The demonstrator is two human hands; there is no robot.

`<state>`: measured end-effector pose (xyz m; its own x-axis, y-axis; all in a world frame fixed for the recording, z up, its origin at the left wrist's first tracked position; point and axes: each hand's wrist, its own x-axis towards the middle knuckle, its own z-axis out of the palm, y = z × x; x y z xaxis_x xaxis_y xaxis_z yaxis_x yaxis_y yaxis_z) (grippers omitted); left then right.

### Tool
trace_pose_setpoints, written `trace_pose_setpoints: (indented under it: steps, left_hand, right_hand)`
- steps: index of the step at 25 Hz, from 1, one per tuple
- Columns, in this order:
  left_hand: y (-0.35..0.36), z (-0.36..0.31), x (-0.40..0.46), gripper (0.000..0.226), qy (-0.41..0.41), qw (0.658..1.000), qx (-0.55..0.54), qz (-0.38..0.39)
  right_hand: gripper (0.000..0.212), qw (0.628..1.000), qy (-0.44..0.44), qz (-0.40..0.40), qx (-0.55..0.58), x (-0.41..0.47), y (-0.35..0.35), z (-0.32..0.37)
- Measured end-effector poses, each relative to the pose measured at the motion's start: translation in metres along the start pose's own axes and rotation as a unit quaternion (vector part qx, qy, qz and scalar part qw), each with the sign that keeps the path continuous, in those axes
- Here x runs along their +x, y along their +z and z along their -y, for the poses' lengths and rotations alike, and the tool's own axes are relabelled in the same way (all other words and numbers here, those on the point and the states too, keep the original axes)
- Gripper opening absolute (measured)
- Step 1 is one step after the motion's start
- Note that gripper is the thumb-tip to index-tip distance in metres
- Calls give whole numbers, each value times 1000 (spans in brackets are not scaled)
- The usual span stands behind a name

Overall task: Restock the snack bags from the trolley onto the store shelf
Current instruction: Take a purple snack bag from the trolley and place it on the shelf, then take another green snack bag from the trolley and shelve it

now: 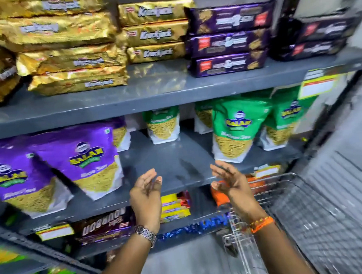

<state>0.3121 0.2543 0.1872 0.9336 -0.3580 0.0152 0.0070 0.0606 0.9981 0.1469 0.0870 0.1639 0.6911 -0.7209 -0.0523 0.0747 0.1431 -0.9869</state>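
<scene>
Both my hands hover in front of the grey middle shelf point(169, 164), palms facing each other and holding nothing. My left hand point(146, 191), with a metal watch on its wrist, is open. My right hand point(228, 180), with an orange thread on its wrist, is open too. Green snack bags point(233, 132) stand upright on the shelf just beyond my right hand. Purple snack bags point(82, 160) lean at the left of the same shelf. The wire trolley point(319, 224) sits at the lower right; its basket looks blurred, and an orange pack point(220, 195) shows behind my right hand.
Gold biscuit packs point(155, 31) and dark purple biscuit packs point(229, 40) are stacked on the upper shelf. Brown and yellow packs point(175, 206) lie on the lower shelf. Yellow price labels point(318, 85) hang on the shelf edges. Grey floor point(182, 266) lies below.
</scene>
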Motion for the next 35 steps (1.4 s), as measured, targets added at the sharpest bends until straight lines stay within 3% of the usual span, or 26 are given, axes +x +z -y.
trace_pose_setpoints:
  steps: [4, 8, 11, 14, 16, 18, 21, 22, 23, 26, 30, 33, 35]
  left_hand:
    - [75, 12, -43, 26, -30, 987, 40, 154]
    - [160, 45, -99, 28, -49, 928, 124, 348]
    - [213, 77, -145, 29, -92, 861, 171, 470]
    - [259, 118, -181, 30, -117, 782, 247, 560]
    - [289, 154, -212, 20, -159, 707, 275, 632]
    - [305, 191, -230, 14, -178, 637, 349, 664]
    - [328, 249, -262, 45, -167, 552, 427, 696]
    - [335, 266, -275, 49, -182, 535, 433, 702]
    - [345, 277, -286, 52, -192, 525, 431, 709]
    - [377, 291, -312, 54, -182, 543, 397, 717]
    - [415, 325, -361, 46, -188, 552, 376, 720]
    - [422, 354, -383, 13, -168, 501, 407, 745]
    - [424, 367, -389, 18, -159, 478, 422, 754]
  right_hand:
    - [62, 993, 12, -118, 15, -76, -103, -17]
    - [55, 955, 84, -278, 55, -168, -191, -65]
    - [40, 895, 168, -406, 76, -225, -229, -116]
    - [26, 796, 286, -532, 37, -258, -245, -160]
    - [24, 726, 335, -600, 33, -275, -253, -178]
    - [23, 707, 347, -613, 66, -277, -250, -189]
    - [45, 670, 394, -625, 73, -272, -253, -212]
    - [43, 660, 406, -629, 59, -273, -257, -224]
    - [39, 648, 422, -633, 45, -272, -260, -235]
    - [36, 628, 426, -651, 29, -267, -258, -242]
    - [55, 653, 406, -640, 7, -258, -235, -266]
    - [74, 634, 417, -650, 32, -252, -230, -281]
    - [86, 613, 424, -665, 43, -249, -236, -289]
